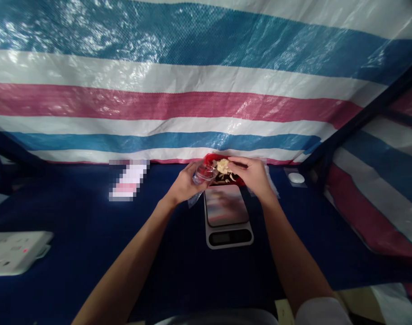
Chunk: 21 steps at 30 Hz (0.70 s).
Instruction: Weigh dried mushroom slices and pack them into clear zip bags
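Note:
My left hand [187, 184] is closed round a clear plastic cup [206, 171], tipped on its side with its mouth toward the right. Just right of the cup, my right hand [251, 174] pinches a clump of pale yellowish slices [223, 166]; their exact kind does not show. Below this clump lies an open red bag [210, 158] with more pale pieces [231, 177] on its dark part. The bag is partly hidden by both hands. Nearer to me, between my forearms, stands a white kitchen scale [227, 206] with a shiny plate; its display is unreadable.
A blurred-out pale item [129, 180] lies to the left on the dark blue table [90, 234]. At the left edge is a white power strip [18, 253]. Clear plastic bags lie beside both hands. A white oval object [296, 178] sits at right, before a striped tarp [178, 106].

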Each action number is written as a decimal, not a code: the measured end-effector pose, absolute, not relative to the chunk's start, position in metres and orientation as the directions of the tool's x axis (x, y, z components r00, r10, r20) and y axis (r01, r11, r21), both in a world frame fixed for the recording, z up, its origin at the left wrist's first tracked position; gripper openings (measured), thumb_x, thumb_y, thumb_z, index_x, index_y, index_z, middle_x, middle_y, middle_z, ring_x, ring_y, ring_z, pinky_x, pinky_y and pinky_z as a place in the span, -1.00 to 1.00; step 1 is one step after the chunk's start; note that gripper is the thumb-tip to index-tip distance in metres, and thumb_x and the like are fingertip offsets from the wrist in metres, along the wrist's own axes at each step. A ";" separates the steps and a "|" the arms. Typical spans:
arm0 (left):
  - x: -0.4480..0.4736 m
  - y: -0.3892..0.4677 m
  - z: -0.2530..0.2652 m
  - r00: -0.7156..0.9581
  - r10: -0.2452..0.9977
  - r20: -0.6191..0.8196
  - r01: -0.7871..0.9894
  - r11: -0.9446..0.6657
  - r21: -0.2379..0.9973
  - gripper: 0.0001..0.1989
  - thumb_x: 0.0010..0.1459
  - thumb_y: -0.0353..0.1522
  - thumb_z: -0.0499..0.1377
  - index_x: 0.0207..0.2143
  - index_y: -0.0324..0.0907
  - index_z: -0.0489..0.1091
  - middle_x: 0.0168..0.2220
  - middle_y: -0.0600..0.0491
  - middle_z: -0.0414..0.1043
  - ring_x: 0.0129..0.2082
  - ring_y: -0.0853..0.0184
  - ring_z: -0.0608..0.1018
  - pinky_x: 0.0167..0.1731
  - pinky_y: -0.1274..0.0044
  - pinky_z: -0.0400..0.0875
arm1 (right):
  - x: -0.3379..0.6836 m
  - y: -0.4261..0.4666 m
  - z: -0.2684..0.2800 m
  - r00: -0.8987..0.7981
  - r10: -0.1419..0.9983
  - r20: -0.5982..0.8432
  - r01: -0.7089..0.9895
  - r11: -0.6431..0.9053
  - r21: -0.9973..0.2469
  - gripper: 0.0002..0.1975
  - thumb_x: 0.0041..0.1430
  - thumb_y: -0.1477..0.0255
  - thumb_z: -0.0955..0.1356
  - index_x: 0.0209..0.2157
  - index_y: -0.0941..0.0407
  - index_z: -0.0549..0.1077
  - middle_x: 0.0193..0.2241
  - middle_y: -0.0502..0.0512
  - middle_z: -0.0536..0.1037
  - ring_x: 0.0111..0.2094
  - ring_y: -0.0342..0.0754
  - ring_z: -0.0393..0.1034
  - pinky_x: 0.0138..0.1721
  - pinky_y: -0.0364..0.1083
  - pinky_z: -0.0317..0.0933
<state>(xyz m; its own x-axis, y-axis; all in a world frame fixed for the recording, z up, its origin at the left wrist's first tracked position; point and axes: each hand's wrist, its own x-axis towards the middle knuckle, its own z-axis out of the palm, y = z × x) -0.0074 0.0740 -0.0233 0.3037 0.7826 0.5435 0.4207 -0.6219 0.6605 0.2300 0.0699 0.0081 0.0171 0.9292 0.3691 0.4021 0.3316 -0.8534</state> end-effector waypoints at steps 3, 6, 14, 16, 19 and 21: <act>-0.005 0.076 -0.019 0.335 0.773 0.539 0.397 -0.635 0.663 -0.44 0.12 -0.25 0.37 0.16 -0.19 0.45 0.11 -0.19 0.56 0.10 0.04 0.60 0.16 0.22 0.50 | 0.226 0.073 0.016 -0.062 0.933 0.354 0.284 0.356 -0.890 -0.71 0.11 0.27 0.51 -0.14 0.08 0.70 -0.17 0.10 0.74 -0.16 0.08 0.67 -0.03 0.03 0.54; -0.004 0.076 -0.019 0.359 0.771 0.526 0.371 -0.635 0.677 -0.42 0.11 -0.29 0.37 0.19 -0.16 0.44 0.07 -0.16 0.58 0.04 0.05 0.63 0.09 0.26 0.55 | 0.221 0.073 0.023 -0.180 0.918 0.355 0.277 0.393 -0.877 -0.73 0.15 0.30 0.50 -0.12 0.06 0.70 -0.15 0.08 0.73 -0.15 0.05 0.66 -0.03 0.03 0.55; -0.003 0.079 -0.035 0.397 0.746 0.534 0.303 -0.656 0.691 -0.36 0.11 -0.30 0.39 0.25 -0.13 0.39 0.20 -0.18 0.49 0.15 0.02 0.58 0.20 0.18 0.48 | 0.214 0.069 0.027 -0.356 0.842 0.405 0.525 0.538 -0.659 -0.80 0.25 0.38 0.46 -0.12 0.07 0.70 -0.24 0.08 0.73 -0.23 0.01 0.62 -0.21 -0.07 0.50; -0.002 0.078 -0.037 0.403 0.744 0.533 0.290 -0.656 0.697 -0.34 0.10 -0.33 0.39 0.26 -0.14 0.38 0.21 -0.18 0.48 0.15 0.02 0.58 0.20 0.20 0.48 | 0.214 0.068 0.028 -0.376 0.834 0.404 0.580 0.552 -0.599 -0.81 0.27 0.37 0.45 -0.12 0.06 0.70 -0.27 0.08 0.72 -0.25 0.00 0.61 -0.24 -0.09 0.46; 0.000 0.076 -0.037 0.406 0.748 0.525 0.283 -0.649 0.706 -0.31 0.10 -0.36 0.38 0.29 -0.16 0.35 0.20 -0.18 0.48 0.14 0.04 0.59 0.19 0.23 0.50 | 0.213 0.065 0.030 -0.409 0.822 0.397 0.616 0.570 -0.544 -0.83 0.30 0.35 0.43 -0.15 0.04 0.70 -0.27 0.06 0.72 -0.28 -0.04 0.58 -0.24 -0.10 0.41; 0.001 0.075 -0.036 0.414 0.744 0.524 0.276 -0.652 0.707 -0.32 0.12 -0.35 0.37 0.30 -0.17 0.35 0.20 -0.19 0.48 0.14 0.05 0.59 0.20 0.24 0.49 | 0.212 0.063 0.032 -0.425 0.823 0.378 0.641 0.568 -0.516 -0.84 0.31 0.33 0.43 -0.19 0.02 0.70 -0.28 0.02 0.71 -0.30 -0.06 0.56 -0.23 -0.12 0.39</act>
<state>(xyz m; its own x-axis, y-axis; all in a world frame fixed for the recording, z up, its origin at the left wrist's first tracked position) 0.0005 0.0753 -0.0363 0.4143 0.7440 0.5242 0.2759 -0.6515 0.7067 0.2121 0.0626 0.0324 -0.4248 0.8226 0.3779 0.6408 0.5681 -0.5164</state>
